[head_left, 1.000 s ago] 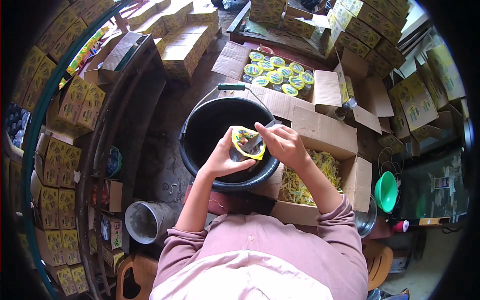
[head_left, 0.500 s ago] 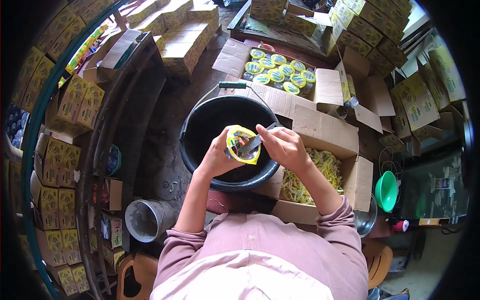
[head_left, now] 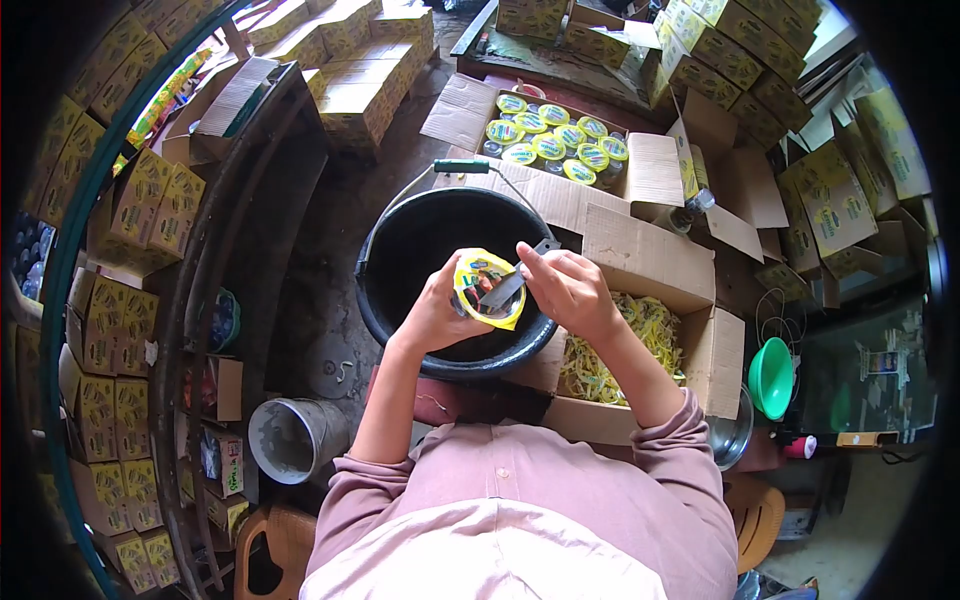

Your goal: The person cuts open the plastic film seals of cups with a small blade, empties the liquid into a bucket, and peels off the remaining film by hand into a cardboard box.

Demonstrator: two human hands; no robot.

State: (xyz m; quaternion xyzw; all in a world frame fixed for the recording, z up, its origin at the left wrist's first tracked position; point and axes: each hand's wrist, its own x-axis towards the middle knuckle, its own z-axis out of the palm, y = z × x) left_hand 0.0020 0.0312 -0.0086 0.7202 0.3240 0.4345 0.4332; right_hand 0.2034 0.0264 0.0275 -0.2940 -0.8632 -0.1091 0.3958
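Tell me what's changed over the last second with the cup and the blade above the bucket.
Little. The left hand tipped the yellow-lidded cup slightly, so its lid faces more toward the camera, and the blade in the right hand slid further in across the cup's top. Both grips unchanged. The black bucket, the box of sealed cups and the box of yellow lids stayed put.
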